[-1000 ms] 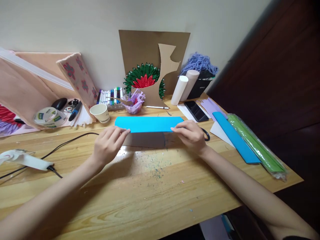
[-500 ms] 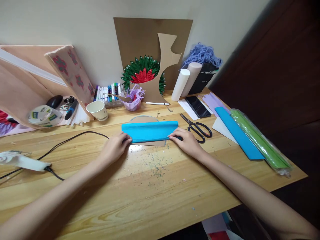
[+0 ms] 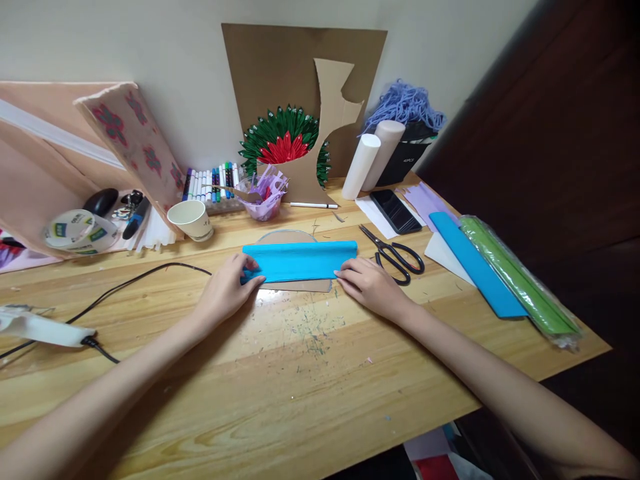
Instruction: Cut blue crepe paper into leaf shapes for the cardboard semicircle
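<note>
A folded strip of blue crepe paper [image 3: 300, 260] lies crosswise in front of me, over a piece of cardboard [image 3: 287, 237] with a rounded far edge. My left hand [image 3: 231, 283] grips the paper's near left corner between thumb and fingers. At the near right corner, my right hand [image 3: 370, 283] pinches the edge, its fingertips pressed together. Just right of that hand lie black-handled scissors [image 3: 395, 253], blades pointing away to the left.
Behind stand a paper cup [image 3: 191, 221], a bowl of purple scraps [image 3: 265, 200], markers [image 3: 213, 183] and white rolls [image 3: 361, 167]. A phone [image 3: 396, 212] and green wrapped paper [image 3: 520, 277] lie right. A glue gun [image 3: 45, 327] with its cord is left.
The near edge of the blue paper now lies flatter and smoother. My left fingers have spread a little over its corner; my right hand has shifted slightly. The view has tilted slightly.
</note>
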### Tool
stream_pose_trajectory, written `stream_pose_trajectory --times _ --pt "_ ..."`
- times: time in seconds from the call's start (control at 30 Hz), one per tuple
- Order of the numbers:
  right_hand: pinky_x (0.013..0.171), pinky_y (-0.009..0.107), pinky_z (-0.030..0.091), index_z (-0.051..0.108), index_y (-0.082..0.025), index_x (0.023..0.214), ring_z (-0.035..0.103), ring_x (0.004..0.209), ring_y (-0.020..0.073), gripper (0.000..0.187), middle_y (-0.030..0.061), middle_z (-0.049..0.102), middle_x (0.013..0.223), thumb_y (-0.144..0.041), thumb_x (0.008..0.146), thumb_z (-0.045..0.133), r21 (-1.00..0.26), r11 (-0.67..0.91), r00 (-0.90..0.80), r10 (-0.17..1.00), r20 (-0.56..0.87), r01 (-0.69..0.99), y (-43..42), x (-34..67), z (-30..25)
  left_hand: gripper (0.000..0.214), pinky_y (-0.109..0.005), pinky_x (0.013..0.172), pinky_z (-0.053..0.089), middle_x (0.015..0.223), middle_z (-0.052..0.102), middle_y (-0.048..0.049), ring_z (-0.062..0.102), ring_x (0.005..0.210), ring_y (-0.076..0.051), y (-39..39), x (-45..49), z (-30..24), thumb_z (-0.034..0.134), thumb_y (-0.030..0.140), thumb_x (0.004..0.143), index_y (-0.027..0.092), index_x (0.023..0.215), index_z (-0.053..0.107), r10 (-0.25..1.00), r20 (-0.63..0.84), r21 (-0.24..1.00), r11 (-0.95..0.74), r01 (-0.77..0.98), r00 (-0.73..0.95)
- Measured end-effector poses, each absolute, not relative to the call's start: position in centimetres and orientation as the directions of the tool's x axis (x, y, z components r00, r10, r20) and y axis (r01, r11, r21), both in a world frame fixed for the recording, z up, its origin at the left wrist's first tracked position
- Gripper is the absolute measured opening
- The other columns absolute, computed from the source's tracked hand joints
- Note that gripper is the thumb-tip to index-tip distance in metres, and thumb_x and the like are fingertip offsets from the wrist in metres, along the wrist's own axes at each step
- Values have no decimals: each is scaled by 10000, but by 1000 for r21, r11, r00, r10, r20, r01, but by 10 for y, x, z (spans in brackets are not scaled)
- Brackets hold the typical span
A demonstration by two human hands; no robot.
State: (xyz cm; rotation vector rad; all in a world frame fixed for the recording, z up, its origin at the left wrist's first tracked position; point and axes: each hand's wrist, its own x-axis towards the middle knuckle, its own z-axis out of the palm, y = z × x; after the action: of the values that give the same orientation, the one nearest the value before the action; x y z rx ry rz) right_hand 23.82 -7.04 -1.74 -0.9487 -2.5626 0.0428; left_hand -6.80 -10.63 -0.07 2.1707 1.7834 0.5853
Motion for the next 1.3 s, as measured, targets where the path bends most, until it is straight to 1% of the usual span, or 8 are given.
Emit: stream_pose_trajectory --times 0.17,0.33,0.7,0.8,0.9,0.97,1.1,1.3 --pt "659 288 429 654 -136 833 546 758 185 240 88 622 809 -183 911 432 -16 808 -760 560 330 588 -67 239 -15 227 -331 724 443 895 622 -72 536 821 -193 -107 -74 -4 453 267 905 168 823 640 820 293 130 -544 829 492" --pt "611 285 385 614 -148 734 537 701 183 245 75 608 723 -120 878 418 96 787 -762 548 344 609 -63 233 -17 301 -311 645 457 893 626 -97 566 755 -185 -116 -72 -8 410 342 923 137 933 630 751 260 -33 -621 783 606" --pt "703 339 424 535 -147 867 557 767 229 135 104 617 809 -170 879 402 -122 739 -650 648 397 662 -45 231 21 275 -300 638 431 808 615 -81 558 718 -182 -105 -74 12 369 245 932 137 881 616 758 344 22 -597 802 555" --pt "711 336 429 546 -152 911 558 796 220 205 103 618 847 -248 924 365 -260 764 -660 643 390 591 -53 240 51 244 -281 651 430 801 621 -75 558 722 -168 -115 -71 46 421 262 911 142 872 630 814 367 271 -557 786 450" --pt "687 298 442 579 -180 887 575 781 187 232 65 629 852 -313 923 392 -498 689 -653 703 282 527 -59 251 76 249 -236 635 438 778 642 -26 576 714 -143 -121 -69 80 461 325 889 180 831 655 893 83 629 -391 672 443" --pt "676 288 452 615 -193 855 597 774 185 231 46 652 837 -332 898 435 -597 612 -671 724 160 519 -56 254 79 273 -233 613 450 753 661 -6 591 705 -152 -117 -70 88 481 376 860 195 791 673 878 -124 736 -231 637 462" --pt "704 312 471 657 -195 834 624 780 197 200 47 688 831 -280 868 478 -583 586 -689 723 61 563 -39 248 44 254 -275 676 469 781 697 -29 616 734 -181 -97 -73 58 530 376 803 189 770 698 889 -192 685 -183 705 417" --pt "758 320 475 644 -155 904 603 851 197 219 93 658 887 -219 917 434 -298 788 -725 613 313 538 -30 243 -17 262 -298 654 446 898 646 -87 603 748 -198 -102 -70 18 453 263 876 178 902 700 913 55 288 -401 869 403"
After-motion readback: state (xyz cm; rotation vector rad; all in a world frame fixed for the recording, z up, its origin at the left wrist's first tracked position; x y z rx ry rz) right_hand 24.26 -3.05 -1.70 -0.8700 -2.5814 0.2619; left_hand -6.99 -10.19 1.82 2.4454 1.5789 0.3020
